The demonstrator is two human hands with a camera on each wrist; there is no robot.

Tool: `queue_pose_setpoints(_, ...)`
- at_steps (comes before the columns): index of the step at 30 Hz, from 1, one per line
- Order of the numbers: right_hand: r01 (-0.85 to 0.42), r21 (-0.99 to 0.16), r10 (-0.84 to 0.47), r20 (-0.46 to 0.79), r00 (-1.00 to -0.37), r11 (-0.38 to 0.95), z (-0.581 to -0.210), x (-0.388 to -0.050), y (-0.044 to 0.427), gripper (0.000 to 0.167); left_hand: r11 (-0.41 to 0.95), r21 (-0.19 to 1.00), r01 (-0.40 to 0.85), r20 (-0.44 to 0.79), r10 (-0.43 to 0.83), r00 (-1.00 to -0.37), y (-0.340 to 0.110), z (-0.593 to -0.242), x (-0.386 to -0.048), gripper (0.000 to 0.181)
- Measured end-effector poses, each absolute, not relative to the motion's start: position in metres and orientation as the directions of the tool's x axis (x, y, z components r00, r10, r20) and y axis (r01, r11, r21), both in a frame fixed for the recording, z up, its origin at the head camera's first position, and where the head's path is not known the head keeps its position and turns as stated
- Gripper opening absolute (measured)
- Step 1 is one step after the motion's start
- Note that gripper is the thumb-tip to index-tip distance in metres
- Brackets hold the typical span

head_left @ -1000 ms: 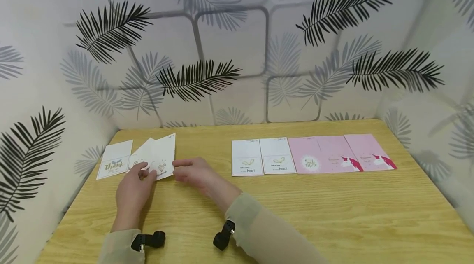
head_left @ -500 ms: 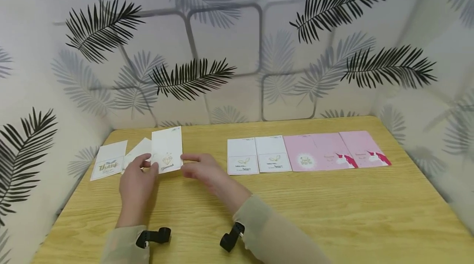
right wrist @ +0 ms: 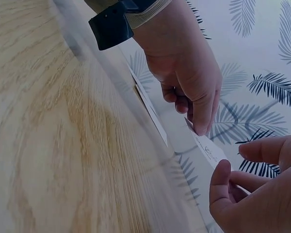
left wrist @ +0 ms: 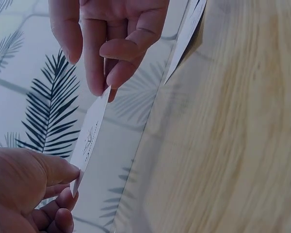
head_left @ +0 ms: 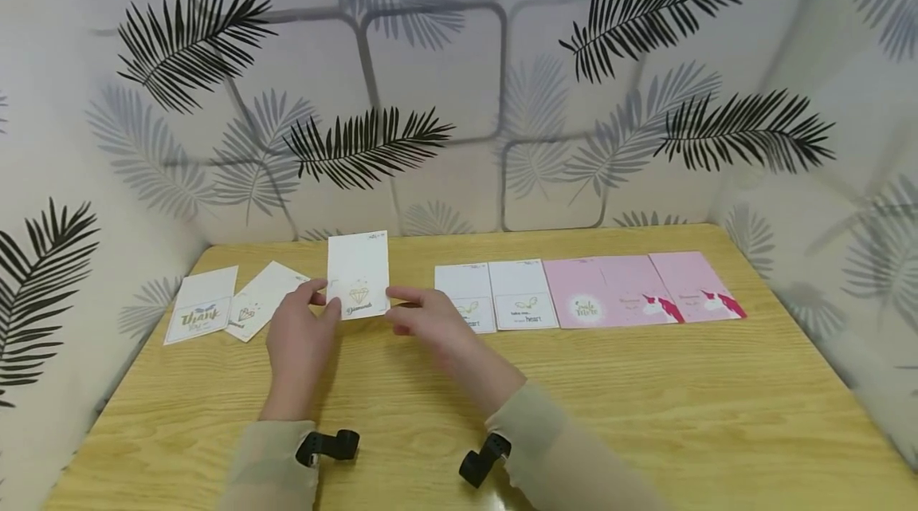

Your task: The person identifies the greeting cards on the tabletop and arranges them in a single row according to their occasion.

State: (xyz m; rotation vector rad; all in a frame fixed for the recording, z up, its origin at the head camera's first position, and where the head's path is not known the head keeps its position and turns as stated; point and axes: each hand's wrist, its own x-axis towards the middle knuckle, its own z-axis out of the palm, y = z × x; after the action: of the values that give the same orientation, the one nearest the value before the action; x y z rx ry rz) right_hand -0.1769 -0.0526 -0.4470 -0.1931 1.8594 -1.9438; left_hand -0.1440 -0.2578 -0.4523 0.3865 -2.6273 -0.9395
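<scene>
A white card with a gold diamond drawing (head_left: 358, 276) is held up off the table, upright, in the head view. My left hand (head_left: 304, 336) pinches its lower left edge, thumb in front and fingers behind. My right hand (head_left: 445, 332) holds the opposite edge between thumb and fingers; the left wrist view shows the card's corner (left wrist: 105, 94) between them. Just left of the left hand, another white card (head_left: 261, 300) lies askew on the table. A white "Thank you" card (head_left: 201, 308) is beside it at the far left.
On the right runs a row: two white "heart" cards (head_left: 526, 296), a pink "Smile more" card (head_left: 582, 288) and two pink unicorn cards (head_left: 699, 284). The right hand partly covers the first white one. A leaf-patterned backdrop (head_left: 445, 176) stands behind the wooden table (head_left: 645, 399).
Both hands have carried the diamond card rightward and up, away from the askew card, which is now more exposed. The held card has turned from tilted to nearly straight.
</scene>
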Motion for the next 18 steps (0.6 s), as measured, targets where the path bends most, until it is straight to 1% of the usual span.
queue_pose_setpoints(10, 0.17, -0.985, -0.378, -0.17, -0.91, 0.032, -0.446, -0.177, -0.025, 0.053, 0.755, 0.642, -0.134, 0.194, -0.329, -0.924, -0.23, -0.457, -0.156, 0.043)
queue_pose_setpoints(15, 0.141, -0.989, -0.371, -0.151, -0.916, 0.053, -0.449, -0.176, -0.013, 0.055, 0.766, 0.633, -0.108, 0.202, -0.298, -0.933, -0.221, -0.464, -0.156, 0.045)
queue_pose_setpoints(18, 0.152, -0.987, -0.372, -0.164, -0.914, 0.061, -0.45, -0.175, -0.007, 0.056, 0.772, 0.628, -0.102, 0.199, -0.285, -0.938, -0.217, -0.468, -0.156, 0.044)
